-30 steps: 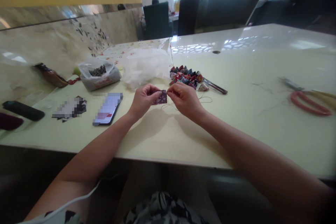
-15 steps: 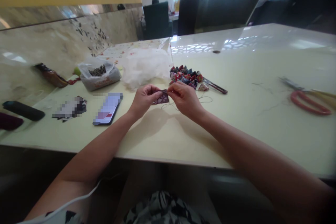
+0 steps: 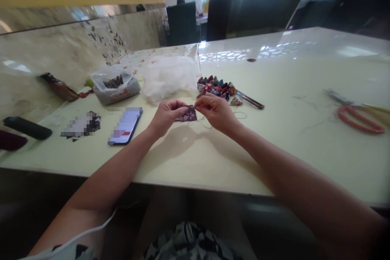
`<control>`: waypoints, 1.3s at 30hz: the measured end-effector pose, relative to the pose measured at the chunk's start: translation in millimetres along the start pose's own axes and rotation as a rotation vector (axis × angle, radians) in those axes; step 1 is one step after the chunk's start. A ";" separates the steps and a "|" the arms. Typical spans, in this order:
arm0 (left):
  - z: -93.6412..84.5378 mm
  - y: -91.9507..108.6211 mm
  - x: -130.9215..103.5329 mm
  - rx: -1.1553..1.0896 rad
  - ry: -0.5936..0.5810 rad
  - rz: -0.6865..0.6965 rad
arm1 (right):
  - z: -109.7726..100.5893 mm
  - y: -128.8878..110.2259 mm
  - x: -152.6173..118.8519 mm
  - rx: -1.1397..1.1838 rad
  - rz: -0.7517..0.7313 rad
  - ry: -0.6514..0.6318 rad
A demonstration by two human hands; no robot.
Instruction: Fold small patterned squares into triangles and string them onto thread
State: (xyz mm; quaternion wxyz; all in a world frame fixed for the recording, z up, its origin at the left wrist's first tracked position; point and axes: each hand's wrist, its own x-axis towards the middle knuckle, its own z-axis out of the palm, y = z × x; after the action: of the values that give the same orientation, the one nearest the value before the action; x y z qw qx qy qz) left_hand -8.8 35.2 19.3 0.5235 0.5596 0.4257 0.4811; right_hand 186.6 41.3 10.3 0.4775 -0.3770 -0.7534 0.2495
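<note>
My left hand pinches a small purple patterned fabric piece between thumb and forefinger, just above the table. My right hand is closed in a pinch at the fabric's upper right edge, on what looks like a sewing needle; the fingertips mostly hide it. A thin dark thread curls on the table below and beside my right hand. Just beyond the hands lies a pile of small stuffed patchwork pieces in red, blue and dark prints. One paler piece rests nearer, apart from the pile.
White stuffing and a plastic bag of dark bits stand at the back left. A phone, fabric scraps and thread spools lie left. To the right are a slim metal tool and red-handled scissors.
The fabric piece has turned slightly, so more of its purple face shows. My right fingertips have shifted a little along its edge. My left hand stays nearly in place.
</note>
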 end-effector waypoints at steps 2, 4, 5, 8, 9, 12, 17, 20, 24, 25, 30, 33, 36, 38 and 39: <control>0.3 1.2 0.0 -0.025 -0.024 -0.026 | -2.4 2.6 1.3 0.043 0.004 -0.030; 0.1 2.1 0.3 -0.041 -0.047 -0.047 | -5.1 4.6 2.6 0.083 -0.004 -0.059; -0.2 2.5 0.4 -0.045 -0.055 -0.053 | -6.5 5.2 3.3 0.099 -0.007 -0.074; -1.3 3.0 0.8 -0.045 -0.071 -0.060 | -10.1 5.9 5.0 0.130 -0.001 -0.115; -1.6 3.0 0.9 -0.044 -0.076 -0.060 | -11.0 5.9 5.5 0.138 0.004 -0.125; -2.3 3.3 0.9 -0.058 -0.095 -0.066 | -13.2 5.4 6.2 0.170 0.009 -0.152; -2.1 4.9 0.1 -0.084 -0.135 -0.081 | -13.6 4.6 6.0 0.225 0.001 -0.178; -1.9 5.8 -0.6 -0.076 -0.170 -0.082 | -12.3 4.6 5.7 0.228 -0.007 -0.183; -1.9 5.9 -1.2 -0.063 -0.209 -0.071 | -9.7 4.7 5.4 0.222 -0.018 -0.193; -2.0 5.7 -1.2 -0.062 -0.214 -0.070 | -8.9 4.6 5.2 0.219 -0.022 -0.193; -3.3 2.9 0.0 -0.037 -0.202 -0.061 | -2.7 1.9 1.3 0.205 -0.009 -0.172; -3.8 0.0 1.1 0.001 -0.189 -0.027 | 1.6 -2.6 -2.3 0.180 0.010 -0.161; -2.7 -2.4 1.2 0.056 -0.185 0.012 | 4.8 -7.7 -5.0 0.064 -0.051 -0.139; -1.2 -3.7 0.4 0.104 -0.174 0.046 | 6.3 -9.6 -6.0 -0.034 -0.100 -0.127; -0.2 -4.3 -0.2 0.139 -0.161 0.067 | 6.9 -9.8 -6.2 -0.089 -0.124 -0.129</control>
State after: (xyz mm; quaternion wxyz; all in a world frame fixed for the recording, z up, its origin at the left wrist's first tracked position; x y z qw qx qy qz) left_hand -8.9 35.4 15.0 0.4993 0.6455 0.3957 0.4212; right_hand 178.7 30.4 11.3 0.4252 -0.3336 -0.8148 0.2097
